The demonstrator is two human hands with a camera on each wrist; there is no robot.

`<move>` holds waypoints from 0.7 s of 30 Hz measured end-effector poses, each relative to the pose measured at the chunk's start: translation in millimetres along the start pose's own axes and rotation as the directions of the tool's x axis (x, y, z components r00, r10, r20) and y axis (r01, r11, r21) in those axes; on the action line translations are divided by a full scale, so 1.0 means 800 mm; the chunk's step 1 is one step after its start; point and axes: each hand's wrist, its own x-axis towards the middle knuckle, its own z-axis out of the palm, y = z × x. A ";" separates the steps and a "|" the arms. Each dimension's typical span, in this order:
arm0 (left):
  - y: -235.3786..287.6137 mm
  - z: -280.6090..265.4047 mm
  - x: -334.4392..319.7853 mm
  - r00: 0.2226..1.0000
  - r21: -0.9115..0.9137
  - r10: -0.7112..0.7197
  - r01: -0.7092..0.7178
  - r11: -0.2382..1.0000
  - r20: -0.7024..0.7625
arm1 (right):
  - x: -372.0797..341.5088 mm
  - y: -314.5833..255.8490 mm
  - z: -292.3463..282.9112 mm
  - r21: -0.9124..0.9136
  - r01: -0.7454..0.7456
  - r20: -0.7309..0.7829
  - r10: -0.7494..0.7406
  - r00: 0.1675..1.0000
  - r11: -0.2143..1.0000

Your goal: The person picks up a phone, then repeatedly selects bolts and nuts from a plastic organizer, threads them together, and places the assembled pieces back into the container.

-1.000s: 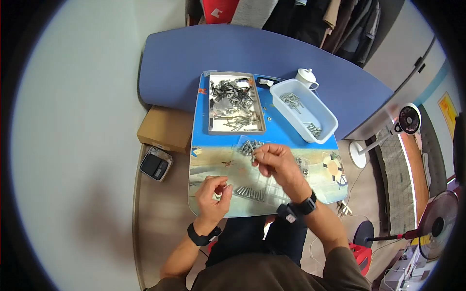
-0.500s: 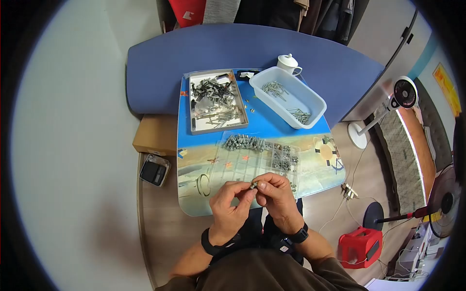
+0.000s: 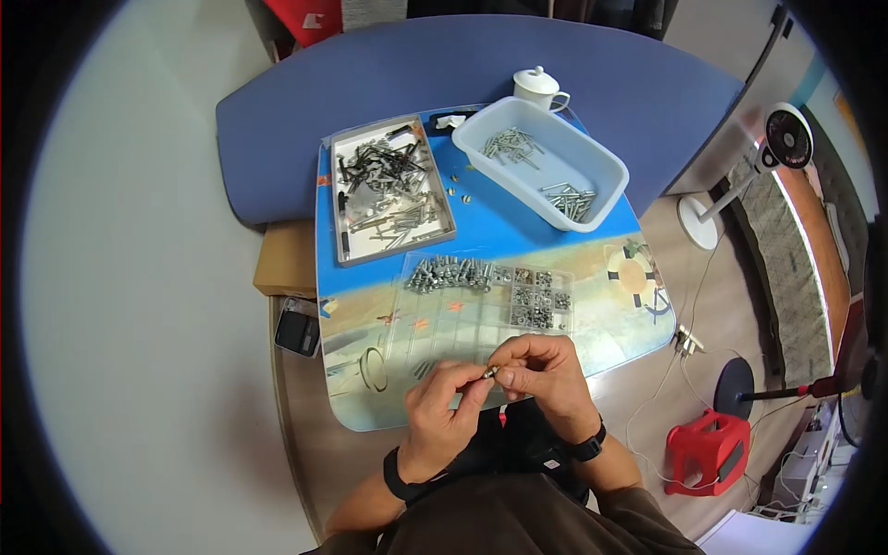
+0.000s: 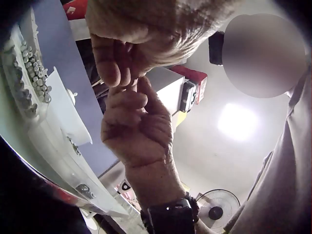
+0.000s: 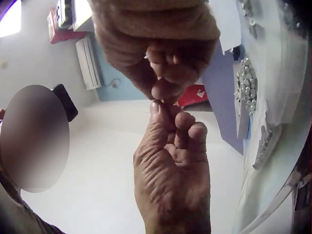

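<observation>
My left hand (image 3: 439, 412) and right hand (image 3: 548, 379) meet fingertip to fingertip over the table's front edge. Between them is a small shiny metal piece (image 3: 490, 372), silvery with a yellowish tint; I cannot tell its exact kind. Thumb and forefinger of each hand pinch it from either side. Both wrist views have the fingers hiding most of it. Just beyond the hands lies a clear divided organizer box (image 3: 398, 324). Silver bolts (image 3: 449, 274) are heaped in its far left part, and small nuts and washers (image 3: 536, 301) fill the right compartments.
A shallow cardboard tray (image 3: 448, 227) of black and silver screws lies at the back left. At the back right, a white plastic tub (image 3: 555, 162) holds two piles of long screws, with a lidded white mug (image 3: 536, 88) behind it. Several small brass-coloured pieces (image 3: 465, 199) lie between them.
The right hand came down from over the organizer box to meet the left hand at the table's front edge. Since half a second ago, both hands have kept pinching the small metal piece.
</observation>
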 end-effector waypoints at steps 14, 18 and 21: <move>-0.005 0.024 -0.007 0.999 -0.042 0.029 -0.031 0.999 -0.042 | -0.003 -0.005 -0.031 0.016 0.118 0.107 -0.119 0.987 0.993; -0.002 0.029 -0.006 0.993 -0.018 0.114 -0.114 0.993 -0.033 | 0.000 0.006 -0.041 -0.089 0.196 0.135 -0.183 0.974 0.977; -0.004 0.034 -0.011 0.995 -0.028 0.087 -0.089 0.996 -0.045 | -0.002 0.001 -0.039 -0.063 0.233 0.137 -0.223 0.965 0.971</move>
